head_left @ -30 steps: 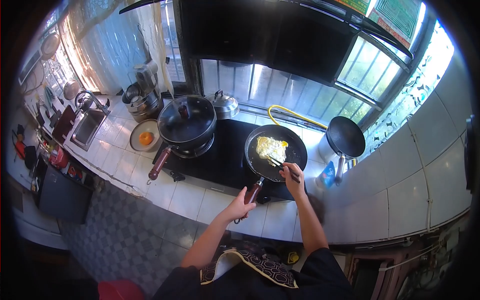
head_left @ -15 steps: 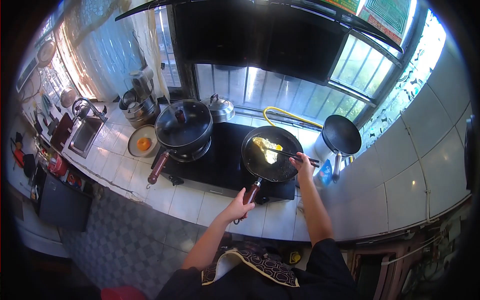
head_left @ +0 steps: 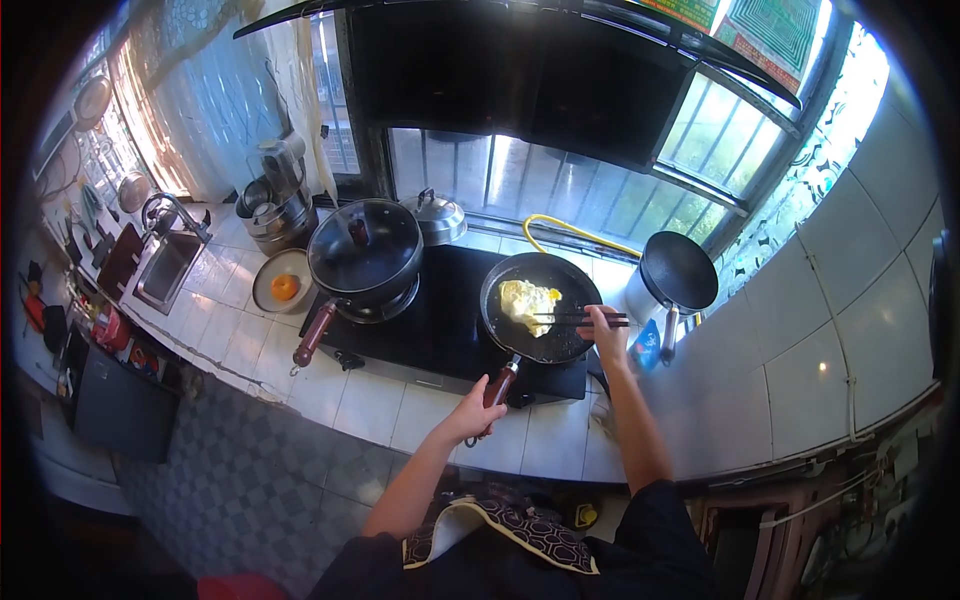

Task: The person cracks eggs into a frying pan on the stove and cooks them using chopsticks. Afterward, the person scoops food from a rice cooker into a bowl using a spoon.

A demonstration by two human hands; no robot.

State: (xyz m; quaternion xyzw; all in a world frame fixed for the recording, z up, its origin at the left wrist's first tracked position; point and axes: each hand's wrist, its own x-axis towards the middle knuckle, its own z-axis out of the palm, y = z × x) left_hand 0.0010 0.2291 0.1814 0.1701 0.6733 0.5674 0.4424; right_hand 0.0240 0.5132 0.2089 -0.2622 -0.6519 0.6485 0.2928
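A black frying pan (head_left: 555, 345) rests on the right side of the black stove (head_left: 440, 320). My left hand (head_left: 472, 410) is closed around the pan's brown handle (head_left: 501, 384). In the pan lies a pale yellow and white fried egg (head_left: 524, 303), spread out left of centre. Dark chopsticks (head_left: 570, 319) are held in my right hand (head_left: 606, 335), over the pan's right rim. Their tips touch the egg's right side.
A lidded wok (head_left: 366, 250) stands on the left burner, its handle jutting forward. Further left are a plate (head_left: 262, 290) with an orange item, stacked pots (head_left: 272, 222) and a sink (head_left: 168, 270). A smaller pan (head_left: 680, 272) and blue packet (head_left: 647, 345) sit at right.
My right hand has moved right, and the chopsticks now lie nearly level. The egg folded and shifted left, then spread out flatter. My left hand stays on the handle.
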